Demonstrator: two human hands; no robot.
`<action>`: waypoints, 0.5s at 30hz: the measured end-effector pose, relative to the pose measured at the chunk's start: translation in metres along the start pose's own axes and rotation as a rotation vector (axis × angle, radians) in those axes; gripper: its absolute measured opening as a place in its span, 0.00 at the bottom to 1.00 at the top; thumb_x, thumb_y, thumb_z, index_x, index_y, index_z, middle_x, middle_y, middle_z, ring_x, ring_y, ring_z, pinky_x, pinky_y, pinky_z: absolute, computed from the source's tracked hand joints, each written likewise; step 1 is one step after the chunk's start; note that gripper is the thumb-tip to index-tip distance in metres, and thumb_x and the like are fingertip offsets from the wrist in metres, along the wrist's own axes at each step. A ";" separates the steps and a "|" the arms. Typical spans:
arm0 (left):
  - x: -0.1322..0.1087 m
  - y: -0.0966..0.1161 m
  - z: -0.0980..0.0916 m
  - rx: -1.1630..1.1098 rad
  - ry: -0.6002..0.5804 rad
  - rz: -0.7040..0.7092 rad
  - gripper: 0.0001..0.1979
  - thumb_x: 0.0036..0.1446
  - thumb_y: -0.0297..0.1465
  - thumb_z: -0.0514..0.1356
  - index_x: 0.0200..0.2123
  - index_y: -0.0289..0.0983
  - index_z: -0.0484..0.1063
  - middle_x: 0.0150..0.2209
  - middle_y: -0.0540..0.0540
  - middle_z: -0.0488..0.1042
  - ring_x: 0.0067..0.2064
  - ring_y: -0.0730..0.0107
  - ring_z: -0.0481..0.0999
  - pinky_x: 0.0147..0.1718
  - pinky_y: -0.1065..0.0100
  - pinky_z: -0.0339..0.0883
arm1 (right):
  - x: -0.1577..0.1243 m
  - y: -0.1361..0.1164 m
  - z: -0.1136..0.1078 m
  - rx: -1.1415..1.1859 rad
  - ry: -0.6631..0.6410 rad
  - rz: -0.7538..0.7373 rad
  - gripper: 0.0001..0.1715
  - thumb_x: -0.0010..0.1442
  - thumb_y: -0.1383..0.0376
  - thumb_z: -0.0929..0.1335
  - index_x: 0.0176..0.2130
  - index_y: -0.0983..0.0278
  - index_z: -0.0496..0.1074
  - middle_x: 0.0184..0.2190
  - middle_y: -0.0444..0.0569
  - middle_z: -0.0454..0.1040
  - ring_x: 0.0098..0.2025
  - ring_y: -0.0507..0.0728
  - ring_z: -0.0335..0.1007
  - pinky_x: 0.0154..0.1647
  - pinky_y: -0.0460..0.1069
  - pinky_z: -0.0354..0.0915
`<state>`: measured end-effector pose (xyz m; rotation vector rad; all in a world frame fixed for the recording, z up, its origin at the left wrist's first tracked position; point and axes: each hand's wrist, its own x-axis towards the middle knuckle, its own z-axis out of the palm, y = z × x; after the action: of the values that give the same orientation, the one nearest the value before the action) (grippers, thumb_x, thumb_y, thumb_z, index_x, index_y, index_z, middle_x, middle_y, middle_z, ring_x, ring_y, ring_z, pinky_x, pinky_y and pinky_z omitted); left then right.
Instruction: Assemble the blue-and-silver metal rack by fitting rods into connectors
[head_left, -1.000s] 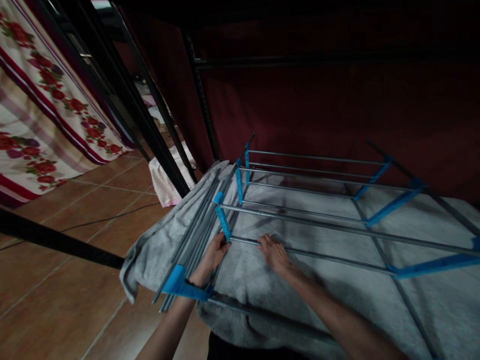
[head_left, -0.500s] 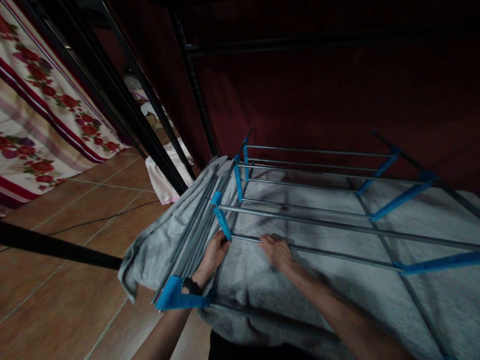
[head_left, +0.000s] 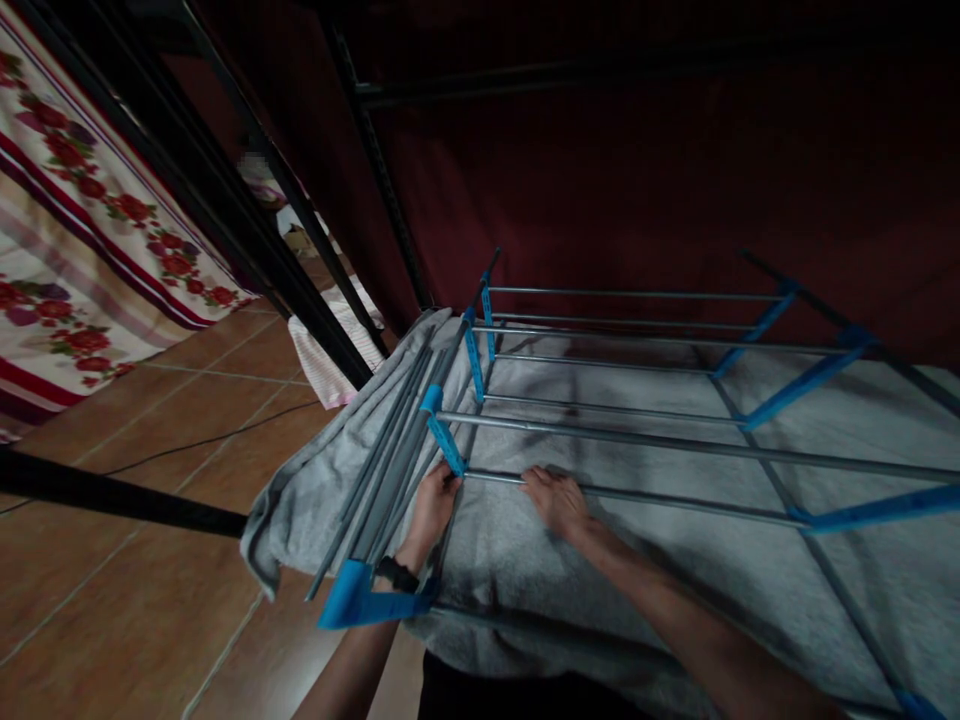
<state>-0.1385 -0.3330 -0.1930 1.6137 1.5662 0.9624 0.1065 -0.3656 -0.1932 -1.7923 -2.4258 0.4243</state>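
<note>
A rack frame of grey metal tubes and blue plastic connectors lies on a grey blanket (head_left: pixel 525 580). My left hand (head_left: pixel 435 505) is closed around the lower end of a blue connector (head_left: pixel 444 436), where a tube and a side bar meet. My right hand (head_left: pixel 555 500) has its fingers wrapped over the lower crosswise metal tube (head_left: pixel 675 501), a short way right of that connector. A blue corner piece (head_left: pixel 360 598) sits by my left wrist, which wears a dark band. Several loose grey tubes (head_left: pixel 386 450) lie along the left side.
Black metal posts (head_left: pixel 247 230) rise at the left, and a black bar (head_left: pixel 127 495) runs low over the tiled floor (head_left: pixel 217 430). A floral curtain (head_left: pixel 82 220) hangs at far left. Behind the rack is a dark red cloth (head_left: pixel 637 190). A striped cloth (head_left: pixel 322 350) hangs near the posts.
The view has shifted slightly. Both hands keep their places on the connector and the tube, with little visible movement of the rack.
</note>
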 end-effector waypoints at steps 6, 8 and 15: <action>0.001 -0.004 0.003 -0.008 0.013 0.016 0.12 0.51 0.24 0.59 0.38 0.36 0.79 0.43 0.43 0.82 0.52 0.54 0.77 0.57 0.54 0.69 | 0.001 0.000 -0.003 -0.018 -0.023 -0.003 0.18 0.75 0.58 0.57 0.49 0.59 0.73 0.49 0.47 0.78 0.48 0.58 0.75 0.44 0.50 0.65; 0.002 -0.007 0.003 -0.024 0.021 0.023 0.12 0.51 0.24 0.59 0.38 0.36 0.79 0.44 0.43 0.82 0.52 0.55 0.77 0.57 0.55 0.68 | 0.001 0.000 -0.006 -0.018 -0.041 0.001 0.19 0.75 0.57 0.56 0.49 0.59 0.72 0.49 0.47 0.78 0.48 0.58 0.76 0.44 0.50 0.65; 0.005 -0.016 0.004 -0.034 0.012 0.039 0.11 0.51 0.24 0.59 0.36 0.34 0.79 0.45 0.40 0.81 0.51 0.55 0.78 0.57 0.54 0.67 | 0.002 -0.003 -0.008 -0.013 -0.062 0.016 0.20 0.76 0.58 0.56 0.49 0.59 0.72 0.49 0.47 0.78 0.48 0.56 0.76 0.44 0.48 0.65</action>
<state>-0.1424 -0.3269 -0.2086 1.6231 1.5242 1.0158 0.1052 -0.3635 -0.1844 -1.8324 -2.4619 0.4739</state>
